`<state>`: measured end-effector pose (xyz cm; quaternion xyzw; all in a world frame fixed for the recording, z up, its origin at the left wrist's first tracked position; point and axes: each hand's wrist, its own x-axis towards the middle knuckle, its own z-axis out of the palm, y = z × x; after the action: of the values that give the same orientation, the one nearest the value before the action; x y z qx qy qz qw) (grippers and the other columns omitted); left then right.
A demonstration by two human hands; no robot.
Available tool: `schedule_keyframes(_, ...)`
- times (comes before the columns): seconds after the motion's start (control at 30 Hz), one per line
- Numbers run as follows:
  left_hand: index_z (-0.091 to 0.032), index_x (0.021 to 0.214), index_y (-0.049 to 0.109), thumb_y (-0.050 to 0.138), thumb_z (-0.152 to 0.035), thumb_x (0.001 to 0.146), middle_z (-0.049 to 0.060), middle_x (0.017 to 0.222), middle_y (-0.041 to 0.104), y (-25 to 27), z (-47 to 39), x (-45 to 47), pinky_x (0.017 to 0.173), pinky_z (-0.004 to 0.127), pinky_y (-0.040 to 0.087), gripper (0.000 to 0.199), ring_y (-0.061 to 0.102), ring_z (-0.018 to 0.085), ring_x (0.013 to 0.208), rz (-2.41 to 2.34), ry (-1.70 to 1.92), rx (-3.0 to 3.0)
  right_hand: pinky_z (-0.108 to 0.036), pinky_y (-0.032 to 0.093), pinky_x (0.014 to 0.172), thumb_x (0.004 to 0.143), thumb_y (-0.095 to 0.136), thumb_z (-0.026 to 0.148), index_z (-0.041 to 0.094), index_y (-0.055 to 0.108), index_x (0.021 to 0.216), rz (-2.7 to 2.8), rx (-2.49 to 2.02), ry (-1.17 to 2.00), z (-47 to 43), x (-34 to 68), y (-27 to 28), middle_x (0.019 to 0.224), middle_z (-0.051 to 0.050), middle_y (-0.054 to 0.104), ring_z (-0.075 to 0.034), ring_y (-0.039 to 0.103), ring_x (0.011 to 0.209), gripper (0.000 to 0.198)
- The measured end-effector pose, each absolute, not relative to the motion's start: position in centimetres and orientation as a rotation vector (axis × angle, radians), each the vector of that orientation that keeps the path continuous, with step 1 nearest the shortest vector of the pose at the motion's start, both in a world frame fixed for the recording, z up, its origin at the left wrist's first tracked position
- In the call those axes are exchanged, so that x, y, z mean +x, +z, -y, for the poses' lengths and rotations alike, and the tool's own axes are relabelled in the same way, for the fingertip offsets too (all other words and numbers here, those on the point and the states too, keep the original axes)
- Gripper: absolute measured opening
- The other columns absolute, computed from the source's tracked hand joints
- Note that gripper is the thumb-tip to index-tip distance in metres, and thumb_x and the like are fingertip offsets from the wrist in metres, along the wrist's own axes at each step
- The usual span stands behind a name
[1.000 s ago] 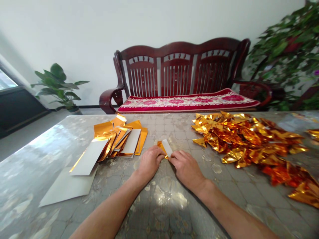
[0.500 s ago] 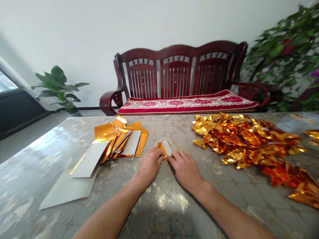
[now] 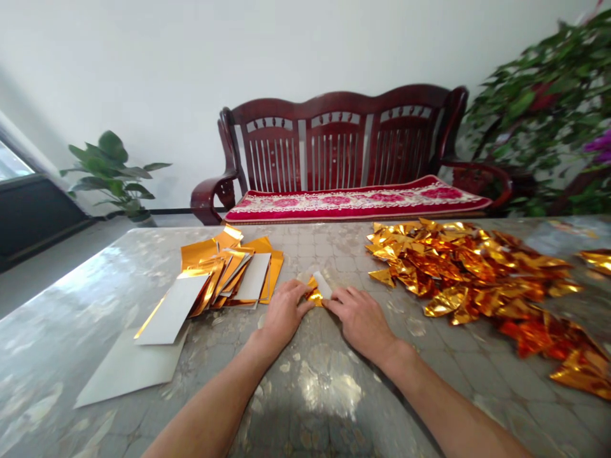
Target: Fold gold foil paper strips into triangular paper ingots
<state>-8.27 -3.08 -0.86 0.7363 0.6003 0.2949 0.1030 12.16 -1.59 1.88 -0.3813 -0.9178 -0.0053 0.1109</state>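
Head view: on the table [image 3: 439,362], my left hand [image 3: 286,312] is pinching a partly folded gold-and-white sheet [image 3: 315,294]; my right fingertips [image 3: 331,303] are touching its near right corner, whether gripping I cannot tell; gold folded pieces [image 3: 458,267] are lying to the right

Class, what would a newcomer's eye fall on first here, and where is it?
The heap of shiny gold folded pieces on the right of the table would likely catch the eye first. Behind it stands a dark red wooden bench with a floral cushion. At centre, the left hand and right hand touch a small gold-and-white paper.
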Motion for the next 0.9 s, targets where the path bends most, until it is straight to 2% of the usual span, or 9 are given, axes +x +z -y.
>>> schedule_keyframes(0.13,-0.022,0.099,0.073,0.062,-0.029,0.093,0.004,0.098,0.067,-0.4,3.3,-7.9,0.09,0.029,0.046,0.015,0.061,0.019,0.098,-1.736,0.821,2.208,-0.034,0.036,0.085,0.095,0.048,0.014,0.027,0.071,0.112,2.652,-1.141,-0.023,1.2,12.5,1.8,0.107,-0.006,0.066,-0.021,0.053,0.101,0.031)
schedule_keyframes(0.3,-0.02,0.086,0.066,0.049,-0.029,0.099,0.003,0.09,0.065,0.1,3.7,-7.4,0.081,0.027,0.044,0.024,0.061,0.018,0.091,-1.786,0.709,2.28,-0.034,0.036,0.083,0.096,0.055,0.031,0.029,0.074,0.102,2.542,-1.211,0.01,0.8,12.5,1.5,0.102,-0.003,0.067,-0.021,0.054,0.099,0.02)
schedule_keyframes(0.43,-0.021,0.102,0.06,0.047,-0.026,0.1,0.002,0.095,0.066,0.1,3.8,-7.2,0.077,0.026,0.044,0.014,0.063,0.018,0.09,-1.843,0.693,2.202,-0.034,0.036,0.082,0.097,0.056,0.033,0.028,0.075,0.097,2.482,-1.255,0.035,0.5,12.6,1.2,0.099,-0.003,0.068,-0.02,0.054,0.096,0.019)
schedule_keyframes(0.53,-0.022,0.101,0.062,0.048,-0.026,0.099,0.003,0.096,0.066,0.1,3.6,-7.1,0.075,0.026,0.044,0.015,0.064,0.019,0.09,-1.885,0.643,2.19,-0.033,0.037,0.082,0.095,0.059,0.032,0.028,0.075,0.095,2.426,-1.297,0.067,0.5,12.7,1.0,0.099,-0.002,0.068,-0.02,0.055,0.096,0.016)
schedule_keyframes(0.73,-0.023,0.095,0.069,0.053,-0.023,0.096,0.004,0.102,0.064,0.1,3.5,-7.3,0.082,0.026,0.046,0.016,0.061,0.017,0.095,-1.817,0.681,2.302,-0.032,0.039,0.086,0.089,0.067,0.035,0.028,0.074,0.097,2.357,-1.33,0.133,0.3,12.5,0.6,0.102,-0.002,0.068,-0.02,0.055,0.099,0.013)
schedule_keyframes(0.9,-0.02,0.092,0.069,0.047,-0.018,0.098,0.005,0.1,0.065,0.1,3.6,-7.6,0.087,0.028,0.046,0.023,0.058,0.019,0.098,-1.666,0.626,2.481,-0.032,0.038,0.087,0.085,0.07,0.033,0.025,0.073,0.091,2.319,-1.381,0.126,0.0,12.2,0.4,0.099,-0.003,0.068,-0.021,0.054,0.098,0.01)
